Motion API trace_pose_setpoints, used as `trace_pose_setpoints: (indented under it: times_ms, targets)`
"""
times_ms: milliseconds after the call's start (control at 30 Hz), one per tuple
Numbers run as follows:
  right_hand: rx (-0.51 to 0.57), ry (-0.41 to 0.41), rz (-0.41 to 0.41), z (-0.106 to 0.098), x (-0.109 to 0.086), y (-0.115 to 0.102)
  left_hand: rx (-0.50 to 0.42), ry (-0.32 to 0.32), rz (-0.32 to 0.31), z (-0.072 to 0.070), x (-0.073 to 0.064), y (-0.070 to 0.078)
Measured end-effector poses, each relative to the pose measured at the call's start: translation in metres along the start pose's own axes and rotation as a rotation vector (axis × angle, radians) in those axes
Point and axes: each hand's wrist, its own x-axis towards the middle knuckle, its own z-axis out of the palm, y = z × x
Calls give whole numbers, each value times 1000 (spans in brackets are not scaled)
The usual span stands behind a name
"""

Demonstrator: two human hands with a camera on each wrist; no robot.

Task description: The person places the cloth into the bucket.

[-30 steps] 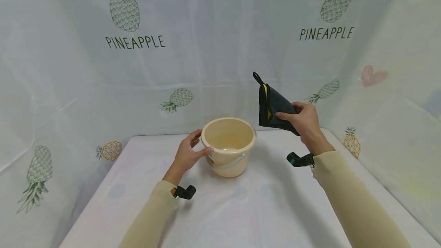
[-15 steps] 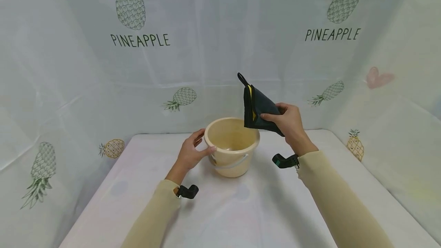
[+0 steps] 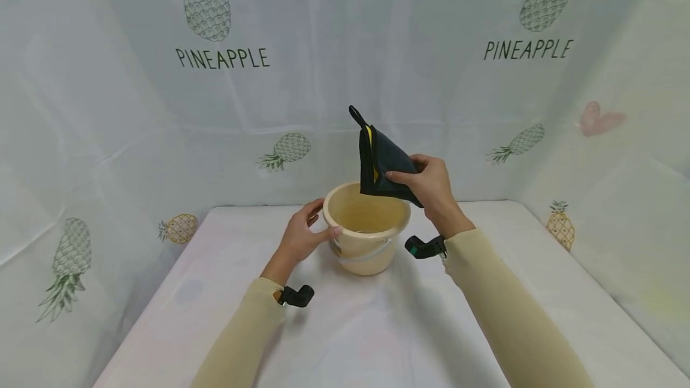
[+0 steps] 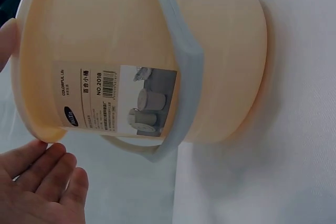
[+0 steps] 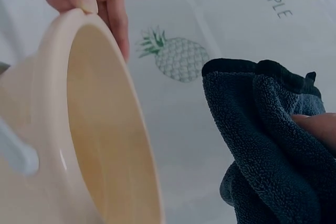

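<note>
A cream plastic bucket (image 3: 372, 265) stands upright on the white-covered table. My left hand (image 3: 299, 235) holds its rim at the left, thumb toward the front and fingertips at the back. The left wrist view shows a printed label (image 4: 115, 98) on the bucket's side and a pale grey-blue handle (image 4: 186, 61) hanging down. My right hand (image 3: 431, 184) pinches a folded dark grey towel (image 3: 390, 163) with black edging, a yellow strip and a hanging loop. In the head view the towel overlaps the back right of the bucket's mouth. The right wrist view shows its fuzzy pile (image 5: 262, 145) beside the opening.
A white sheet (image 3: 372, 17) printed with pineapples hangs behind and at both sides. The table (image 3: 345, 340) ends just behind the bucket. Black wrist cameras (image 3: 296, 296) stick out from both wrists.
My right hand has carried the towel leftward, from right of the bucket to over its rim. My left hand stays on the rim. The head view has shifted slightly.
</note>
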Motion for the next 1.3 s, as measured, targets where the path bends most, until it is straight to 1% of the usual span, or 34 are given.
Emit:
trace_pose_setpoints:
  times_ms: [200, 500, 633, 767, 1033, 1300]
  targets:
    - [5, -11, 2, 5, 1, -2, 0, -12, -18, 3, 0, 4]
    - [1, -20, 7, 10, 2, -2, 3, 7, -34, 3, -1, 5]
    - [-1, -18, 10, 10, 2, 0, 5, 1, -30, 5, -1, 4]
    - [18, -25, 10, 10, 2, 1, 7, -4, -23, 5, -1, 3]
    - [106, -38, -43, 12, 2, 0, -5, 1, 3, 4, 0, 2]
    - [107, -46, -24, 13, 3, 0, -29, 13, 4, 1, -2, 3]
